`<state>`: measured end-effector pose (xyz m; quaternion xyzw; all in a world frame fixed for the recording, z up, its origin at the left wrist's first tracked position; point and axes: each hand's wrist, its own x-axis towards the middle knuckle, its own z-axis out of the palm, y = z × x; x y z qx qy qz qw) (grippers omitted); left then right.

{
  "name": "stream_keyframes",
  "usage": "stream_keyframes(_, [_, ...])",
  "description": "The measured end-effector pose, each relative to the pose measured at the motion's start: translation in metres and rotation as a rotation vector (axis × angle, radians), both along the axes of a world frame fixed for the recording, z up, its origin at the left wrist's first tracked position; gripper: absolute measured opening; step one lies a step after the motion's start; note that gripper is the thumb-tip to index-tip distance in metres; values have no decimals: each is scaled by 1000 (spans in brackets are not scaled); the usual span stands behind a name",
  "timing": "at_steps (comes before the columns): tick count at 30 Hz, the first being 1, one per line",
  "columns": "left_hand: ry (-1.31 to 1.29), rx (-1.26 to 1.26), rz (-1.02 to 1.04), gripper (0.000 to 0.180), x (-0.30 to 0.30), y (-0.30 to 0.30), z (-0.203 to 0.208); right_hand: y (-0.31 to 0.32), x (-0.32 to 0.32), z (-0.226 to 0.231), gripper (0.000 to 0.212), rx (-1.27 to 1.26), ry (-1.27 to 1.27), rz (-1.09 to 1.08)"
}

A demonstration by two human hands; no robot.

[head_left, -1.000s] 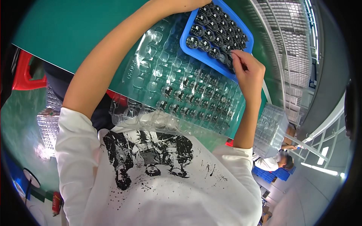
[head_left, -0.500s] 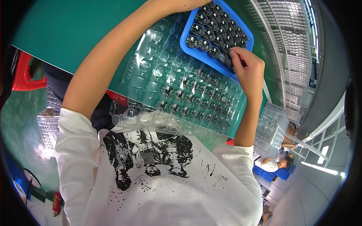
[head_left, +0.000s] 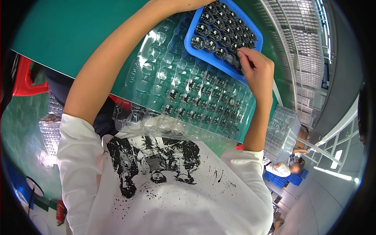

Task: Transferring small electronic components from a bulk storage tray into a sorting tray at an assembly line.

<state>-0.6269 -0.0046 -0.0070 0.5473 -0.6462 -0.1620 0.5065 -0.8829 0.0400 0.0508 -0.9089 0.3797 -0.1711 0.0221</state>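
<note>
- Because the far edge of my view cuts off my left hand (head_left: 192, 3), its fingers are out of sight; I cannot tell how far open they are or whether they have hold of anything.
- At my right hand (head_left: 259, 72), thumb and forefinger come close together at the tips, but what lies between them is too small to make out, so I cannot tell whether they grip a part.
- The black round parts (head_left: 216, 35) sit in rows in the blue tray (head_left: 209, 58), far and right of centre; my right hand covers some at the near right corner.
- Small dark pieces (head_left: 192, 98) show through the clear plastic tray (head_left: 148, 69) nearer me, glare blurring their shapes.
- My left forearm reaches far and rightward over the green table (head_left: 58, 35), elbow out wide.
- My right forearm rises steeply beside the clear tray, wrist bent, fingers curled leftward over the blue tray.
</note>
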Motion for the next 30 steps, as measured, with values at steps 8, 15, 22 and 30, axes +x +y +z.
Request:
stream_keyframes(8, [-2,-11,-2,29,0,-1,-2,-1,0,-5,8,30,-3,2])
stream_keyframes(15, [-12,-49,13,29,1,-5,-7,23,14,10,16,109,4,-117])
stream_keyframes(22, [2,7,-13,28,0,-5,-3,78,45,-4,14,428,219,197])
stream_keyframes(30, [3,6,-10,29,2,-1,-3,51,19,24,8,359,-52,92])
